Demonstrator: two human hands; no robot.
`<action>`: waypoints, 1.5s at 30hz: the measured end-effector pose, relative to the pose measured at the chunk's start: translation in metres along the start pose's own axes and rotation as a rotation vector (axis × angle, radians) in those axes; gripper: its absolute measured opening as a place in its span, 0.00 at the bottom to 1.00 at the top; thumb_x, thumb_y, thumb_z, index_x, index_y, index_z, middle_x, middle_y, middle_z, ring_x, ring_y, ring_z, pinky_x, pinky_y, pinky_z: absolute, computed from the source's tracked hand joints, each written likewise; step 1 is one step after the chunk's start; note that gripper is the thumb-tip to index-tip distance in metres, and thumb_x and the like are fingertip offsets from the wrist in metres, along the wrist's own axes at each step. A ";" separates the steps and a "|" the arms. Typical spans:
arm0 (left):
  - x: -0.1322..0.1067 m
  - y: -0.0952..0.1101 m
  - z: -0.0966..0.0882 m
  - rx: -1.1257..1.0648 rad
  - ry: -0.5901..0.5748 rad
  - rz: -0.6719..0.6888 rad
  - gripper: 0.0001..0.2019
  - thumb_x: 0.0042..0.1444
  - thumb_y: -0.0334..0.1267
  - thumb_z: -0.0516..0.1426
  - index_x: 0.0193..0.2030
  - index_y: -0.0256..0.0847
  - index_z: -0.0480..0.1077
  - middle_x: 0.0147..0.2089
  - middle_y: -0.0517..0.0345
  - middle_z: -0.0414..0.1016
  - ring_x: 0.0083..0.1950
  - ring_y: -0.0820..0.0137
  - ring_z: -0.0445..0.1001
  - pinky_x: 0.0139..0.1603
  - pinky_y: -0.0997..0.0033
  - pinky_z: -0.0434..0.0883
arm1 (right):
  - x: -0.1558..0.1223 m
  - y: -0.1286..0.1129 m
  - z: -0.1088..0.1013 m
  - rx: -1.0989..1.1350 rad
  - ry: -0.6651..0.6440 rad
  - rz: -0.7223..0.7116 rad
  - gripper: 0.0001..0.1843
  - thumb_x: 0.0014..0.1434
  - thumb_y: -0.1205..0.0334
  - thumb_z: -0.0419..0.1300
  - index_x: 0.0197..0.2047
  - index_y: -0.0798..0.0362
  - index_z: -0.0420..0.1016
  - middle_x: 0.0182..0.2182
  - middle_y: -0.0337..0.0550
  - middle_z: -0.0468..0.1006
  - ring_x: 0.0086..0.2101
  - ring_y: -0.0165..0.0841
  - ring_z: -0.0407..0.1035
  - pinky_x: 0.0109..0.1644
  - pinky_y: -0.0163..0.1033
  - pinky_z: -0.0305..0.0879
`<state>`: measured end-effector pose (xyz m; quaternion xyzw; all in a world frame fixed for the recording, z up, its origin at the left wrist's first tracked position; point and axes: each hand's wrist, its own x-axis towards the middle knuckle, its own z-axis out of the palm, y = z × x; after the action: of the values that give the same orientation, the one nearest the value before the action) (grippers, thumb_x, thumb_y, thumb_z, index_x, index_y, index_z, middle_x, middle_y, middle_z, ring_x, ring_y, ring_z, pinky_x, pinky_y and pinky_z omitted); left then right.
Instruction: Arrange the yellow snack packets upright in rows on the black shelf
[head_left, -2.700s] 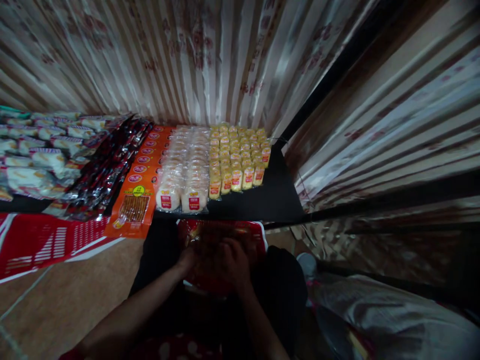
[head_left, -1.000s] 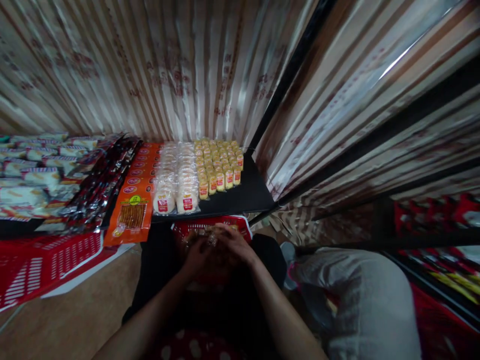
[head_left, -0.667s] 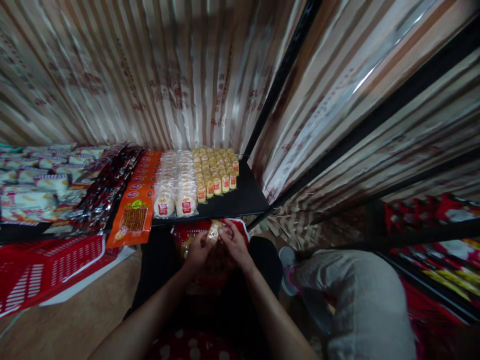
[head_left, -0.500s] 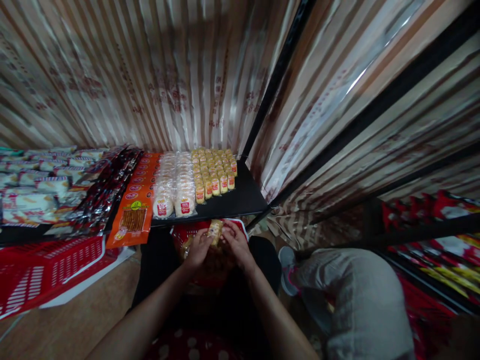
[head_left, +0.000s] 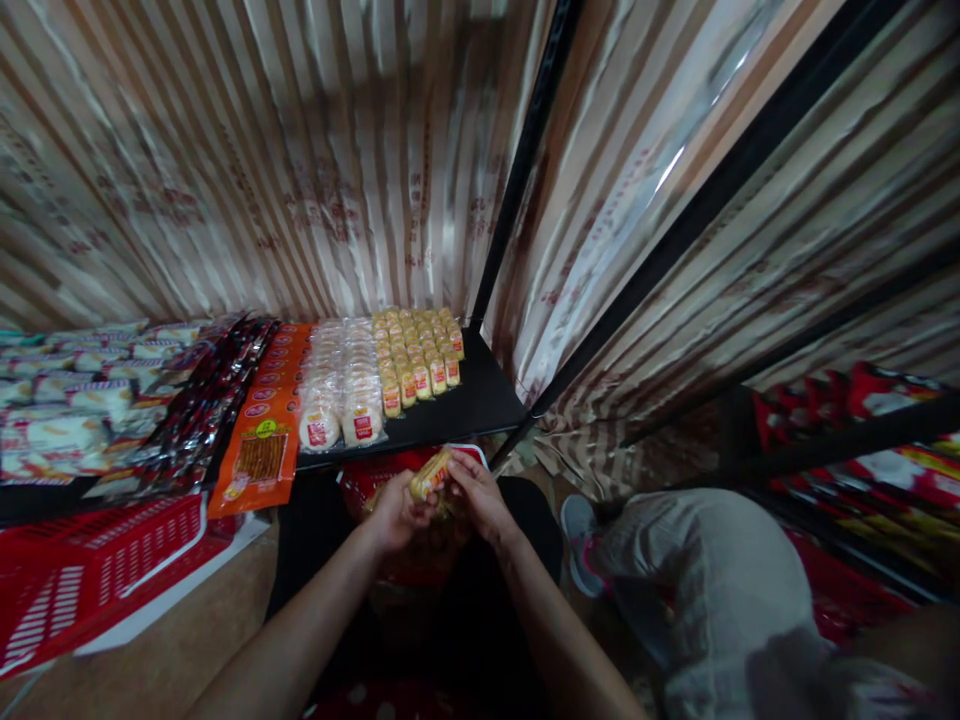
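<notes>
Between my two hands is a small yellow wrapped snack with a red and white label, tilted, over a red basket between my knees. My left hand grips its lower left end. The fingers of my right hand pinch its upper right end. More yellow packets show dimly in the basket beneath my hands. On the black shelf ahead stand rows of like yellow snacks, with their labelled ends facing me.
Left of the yellow rows lie round white wrapped cakes, orange stick-snack packets, dark shiny packets and white packets. A red basket sits below left. Another person's leg is at right, near a rack of red packets.
The snack has turned from nearly upright to tilted, its red label now showing. My left hand has closed further round it. The camera view has shifted slightly.
</notes>
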<state>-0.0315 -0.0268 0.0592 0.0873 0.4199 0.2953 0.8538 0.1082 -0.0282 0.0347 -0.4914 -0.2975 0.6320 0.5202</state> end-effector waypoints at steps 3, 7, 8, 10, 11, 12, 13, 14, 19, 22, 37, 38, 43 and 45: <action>-0.001 0.001 0.002 0.073 0.105 0.036 0.16 0.59 0.39 0.43 0.38 0.31 0.67 0.22 0.53 0.71 0.17 0.75 0.68 0.16 0.81 0.59 | 0.007 -0.002 -0.003 0.033 0.025 -0.028 0.20 0.39 0.52 0.68 0.36 0.54 0.75 0.22 0.34 0.72 0.19 0.21 0.59 0.20 0.27 0.50; -0.005 0.005 0.006 0.051 0.134 0.160 0.12 0.58 0.42 0.48 0.39 0.34 0.66 0.29 0.54 0.73 0.26 0.71 0.75 0.22 0.78 0.65 | 0.014 -0.006 -0.007 0.045 0.154 -0.028 0.21 0.37 0.50 0.68 0.33 0.54 0.73 0.18 0.32 0.69 0.18 0.21 0.58 0.19 0.27 0.51; -0.006 0.005 0.008 0.045 0.109 0.207 0.12 0.57 0.42 0.50 0.39 0.35 0.66 0.31 0.54 0.74 0.28 0.71 0.75 0.24 0.78 0.66 | 0.015 -0.006 -0.008 0.052 0.182 -0.019 0.21 0.37 0.50 0.68 0.33 0.54 0.73 0.17 0.32 0.69 0.18 0.22 0.58 0.19 0.27 0.51; -0.006 0.004 0.011 0.091 0.074 0.319 0.10 0.55 0.40 0.53 0.40 0.36 0.66 0.36 0.53 0.74 0.32 0.71 0.76 0.28 0.78 0.67 | 0.014 -0.003 -0.009 0.064 0.212 -0.016 0.21 0.37 0.50 0.68 0.32 0.54 0.72 0.18 0.32 0.69 0.18 0.22 0.60 0.19 0.27 0.52; -0.005 0.003 0.012 0.149 0.082 0.377 0.10 0.53 0.39 0.55 0.40 0.37 0.66 0.37 0.53 0.74 0.33 0.72 0.76 0.29 0.79 0.68 | 0.013 -0.001 -0.010 0.062 0.216 -0.022 0.21 0.38 0.50 0.68 0.32 0.53 0.71 0.18 0.32 0.70 0.18 0.22 0.60 0.19 0.27 0.53; -0.002 0.002 0.013 0.222 0.106 0.432 0.10 0.51 0.37 0.57 0.40 0.37 0.66 0.36 0.54 0.74 0.32 0.74 0.75 0.28 0.79 0.67 | 0.011 0.003 -0.011 0.047 0.217 -0.033 0.20 0.39 0.50 0.67 0.33 0.53 0.71 0.19 0.33 0.70 0.18 0.23 0.61 0.19 0.27 0.54; 0.001 0.001 0.013 0.301 0.139 0.482 0.11 0.49 0.35 0.58 0.41 0.37 0.67 0.35 0.56 0.74 0.30 0.75 0.74 0.28 0.80 0.67 | 0.010 0.006 -0.012 0.015 0.210 -0.045 0.19 0.42 0.49 0.65 0.33 0.53 0.71 0.20 0.34 0.71 0.19 0.24 0.62 0.19 0.28 0.55; 0.006 0.001 0.014 0.379 0.176 0.521 0.11 0.48 0.34 0.59 0.40 0.36 0.67 0.32 0.58 0.73 0.28 0.77 0.73 0.26 0.81 0.66 | 0.009 0.010 -0.013 -0.040 0.209 -0.053 0.19 0.44 0.48 0.63 0.34 0.53 0.71 0.21 0.35 0.72 0.19 0.25 0.63 0.19 0.29 0.56; 0.029 0.008 0.013 0.691 0.306 0.598 0.10 0.49 0.31 0.54 0.40 0.36 0.67 0.25 0.65 0.69 0.21 0.79 0.67 0.21 0.82 0.62 | 0.006 0.011 -0.025 -0.615 0.275 -0.366 0.17 0.53 0.52 0.56 0.43 0.52 0.71 0.36 0.46 0.77 0.35 0.36 0.72 0.41 0.42 0.68; 0.036 0.020 0.015 0.896 0.324 0.587 0.12 0.50 0.30 0.51 0.42 0.36 0.68 0.27 0.62 0.72 0.21 0.78 0.67 0.23 0.80 0.64 | 0.005 -0.003 -0.030 -0.952 0.225 -0.628 0.19 0.55 0.56 0.56 0.49 0.50 0.70 0.45 0.47 0.74 0.46 0.40 0.67 0.52 0.47 0.63; 0.066 0.075 0.070 1.495 0.315 0.756 0.17 0.54 0.36 0.49 0.49 0.36 0.69 0.47 0.50 0.75 0.45 0.68 0.73 0.49 0.70 0.67 | 0.051 -0.020 -0.041 -1.077 0.228 -0.715 0.19 0.56 0.58 0.56 0.51 0.52 0.68 0.39 0.46 0.76 0.39 0.37 0.68 0.43 0.42 0.67; 0.070 0.077 0.074 1.501 0.320 0.778 0.18 0.55 0.37 0.48 0.50 0.35 0.68 0.48 0.49 0.74 0.44 0.68 0.73 0.49 0.69 0.67 | 0.058 -0.022 -0.042 -1.067 0.263 -0.698 0.19 0.56 0.57 0.56 0.50 0.52 0.69 0.38 0.46 0.76 0.38 0.37 0.68 0.42 0.41 0.67; 0.087 0.089 0.097 1.539 0.311 0.911 0.21 0.55 0.34 0.47 0.55 0.33 0.63 0.54 0.45 0.68 0.51 0.67 0.70 0.55 0.67 0.65 | 0.094 -0.039 -0.046 -1.018 0.391 -0.616 0.23 0.55 0.52 0.54 0.51 0.56 0.69 0.37 0.49 0.75 0.33 0.35 0.68 0.34 0.38 0.67; 0.093 0.093 0.105 1.556 0.312 0.983 0.22 0.55 0.31 0.46 0.57 0.32 0.60 0.57 0.44 0.65 0.57 0.66 0.65 0.59 0.65 0.62 | 0.109 -0.047 -0.048 -0.999 0.439 -0.587 0.26 0.54 0.49 0.53 0.51 0.57 0.69 0.38 0.50 0.75 0.32 0.35 0.68 0.34 0.37 0.67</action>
<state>0.0532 0.1133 0.1005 0.7619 0.5253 0.2675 0.2683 0.1727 0.0821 0.0256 -0.6916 -0.5663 0.1311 0.4286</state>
